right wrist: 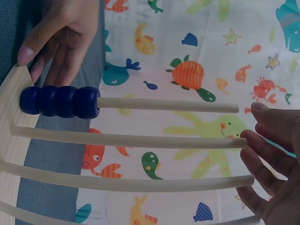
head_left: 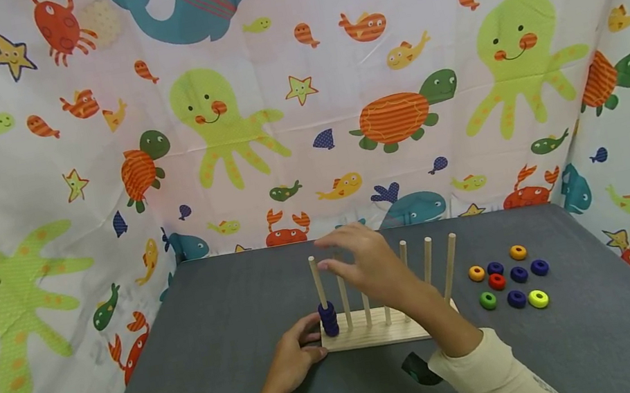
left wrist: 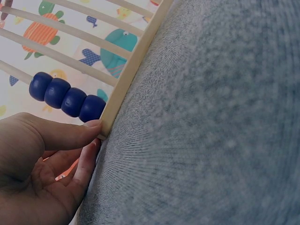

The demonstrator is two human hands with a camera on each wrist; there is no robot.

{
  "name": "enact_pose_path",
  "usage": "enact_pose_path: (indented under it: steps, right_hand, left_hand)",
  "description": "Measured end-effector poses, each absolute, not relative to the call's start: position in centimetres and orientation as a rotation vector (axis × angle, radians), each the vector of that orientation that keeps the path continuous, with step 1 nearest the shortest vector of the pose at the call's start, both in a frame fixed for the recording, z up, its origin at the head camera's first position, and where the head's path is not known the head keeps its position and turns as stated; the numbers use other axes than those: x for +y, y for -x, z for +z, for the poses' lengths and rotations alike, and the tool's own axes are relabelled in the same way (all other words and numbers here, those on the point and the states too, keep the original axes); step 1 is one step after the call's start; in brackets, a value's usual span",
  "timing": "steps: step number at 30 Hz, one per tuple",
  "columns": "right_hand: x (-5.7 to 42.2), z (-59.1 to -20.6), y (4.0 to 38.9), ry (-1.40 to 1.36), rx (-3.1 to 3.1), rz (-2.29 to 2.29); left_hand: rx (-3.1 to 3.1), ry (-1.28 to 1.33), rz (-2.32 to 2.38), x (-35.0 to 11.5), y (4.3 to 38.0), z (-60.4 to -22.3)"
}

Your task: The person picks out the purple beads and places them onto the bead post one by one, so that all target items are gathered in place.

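Note:
A pale wooden peg board (head_left: 371,337) stands on the table with several upright pegs. Several dark blue beads (head_left: 328,319) are stacked at the bottom of its leftmost peg (right wrist: 168,104). My left hand (head_left: 293,362) holds the board's left end; in the left wrist view its thumb (left wrist: 75,133) presses the corner beside the lowest bead. Over the peg tops is my right hand (head_left: 368,264), thumb and fingers spread apart with nothing between them. In the right wrist view its fingertips (right wrist: 248,140) are close to the tips of the first few pegs.
Several loose beads lie right of the board: orange beads (head_left: 517,252), blue beads (head_left: 518,274), a red bead (head_left: 497,281), a green bead (head_left: 488,300) and a yellow bead (head_left: 538,299). A small dark object (head_left: 420,369) shows by the right sleeve. A sea-animal curtain (head_left: 292,137) surrounds the grey table (head_left: 234,309).

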State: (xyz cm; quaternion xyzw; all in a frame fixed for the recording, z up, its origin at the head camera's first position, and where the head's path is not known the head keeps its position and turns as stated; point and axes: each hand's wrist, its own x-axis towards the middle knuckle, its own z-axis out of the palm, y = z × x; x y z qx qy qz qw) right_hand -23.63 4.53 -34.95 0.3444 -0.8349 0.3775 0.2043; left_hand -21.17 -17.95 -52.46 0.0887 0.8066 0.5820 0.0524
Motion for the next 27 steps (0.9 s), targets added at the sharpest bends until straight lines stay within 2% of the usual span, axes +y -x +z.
enact_pose_path:
  steps: [27]
  right_hand:
    - [11.6,-35.6,21.3,-0.803,-2.073,1.107]
  left_hand:
    - [2.515,-0.27,1.707,-17.9,21.5,-52.8]
